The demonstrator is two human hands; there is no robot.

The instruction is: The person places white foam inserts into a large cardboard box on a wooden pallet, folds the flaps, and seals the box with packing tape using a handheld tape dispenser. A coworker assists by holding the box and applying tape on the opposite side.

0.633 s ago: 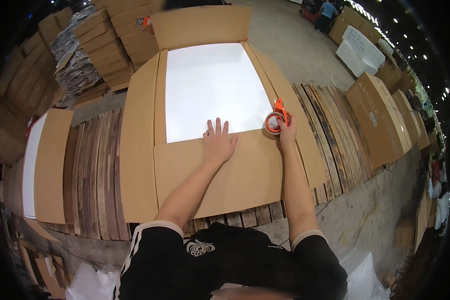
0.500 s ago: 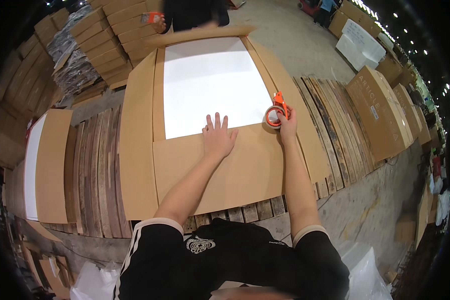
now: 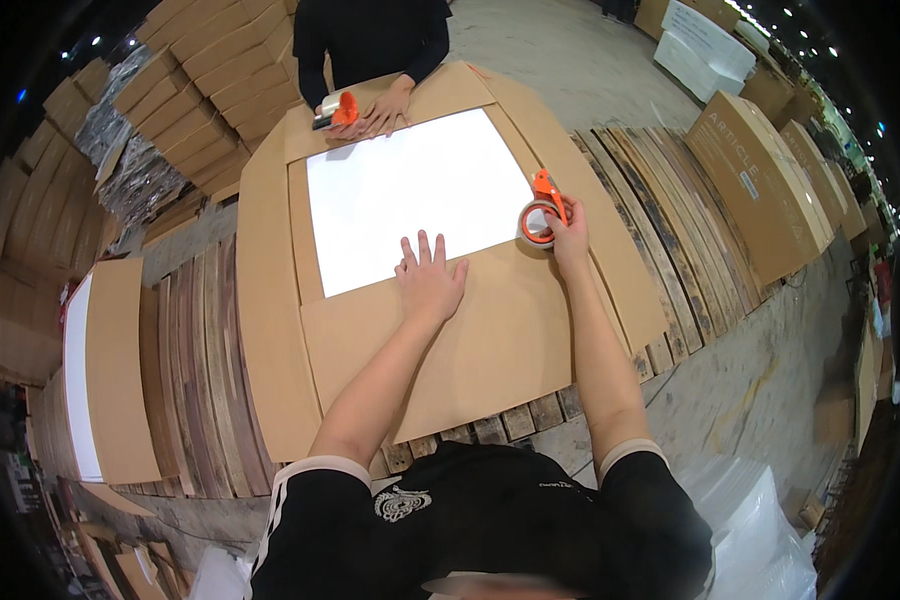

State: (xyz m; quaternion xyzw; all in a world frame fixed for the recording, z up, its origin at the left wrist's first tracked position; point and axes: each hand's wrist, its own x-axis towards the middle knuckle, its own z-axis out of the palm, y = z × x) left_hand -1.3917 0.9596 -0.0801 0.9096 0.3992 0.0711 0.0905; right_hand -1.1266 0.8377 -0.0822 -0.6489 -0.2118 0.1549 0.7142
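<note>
A large cardboard box lies before me with its near and far flaps folded inward and its side flaps spread out. Between the flaps shows a white sheet or panel. My left hand rests flat, fingers spread, across the near flap's edge, fingertips reaching onto the white surface. In my right hand is an orange tape dispenser, held over the box's right side. Across from me a co-worker's hand presses on the far flap, while their other hand holds a second orange tape dispenser.
Wooden pallet slats support the box. Another open carton stands at left, stacked cartons at back left. Closed cartons stand on the right. Clear plastic wrap lies at lower right.
The far flap has come down over the white surface under the co-worker's hands. The co-worker has leaned in closer. My hands keep nearly the same places on the box.
</note>
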